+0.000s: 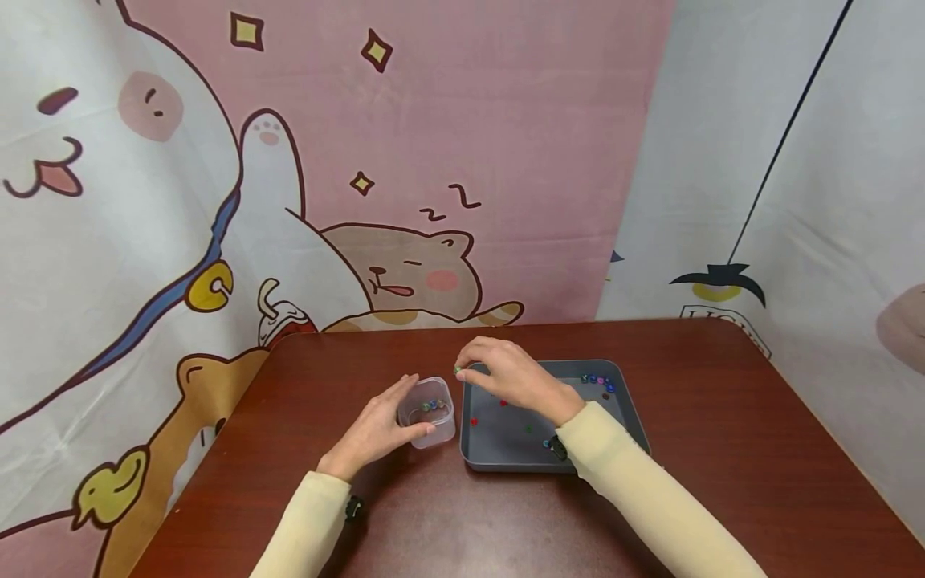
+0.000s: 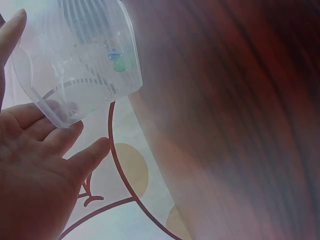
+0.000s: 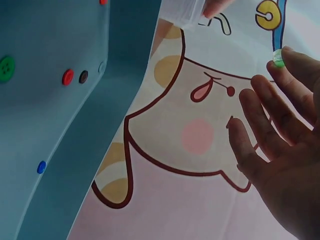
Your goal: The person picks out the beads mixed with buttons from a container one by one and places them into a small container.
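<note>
My left hand holds a clear plastic container on the table, the thumb along its near side and the fingers round the far left. A few small marbles lie inside; a green one shows through the wall in the left wrist view. Over the left rim of the grey tray, my right hand pinches a green marble between thumb and index finger. Its other fingers are spread and hold nothing.
Inside the tray lie a red button, a green button, a blue button and several marbles at the far right. The tray stands just right of the container. A cartoon-printed cloth hangs behind the brown table.
</note>
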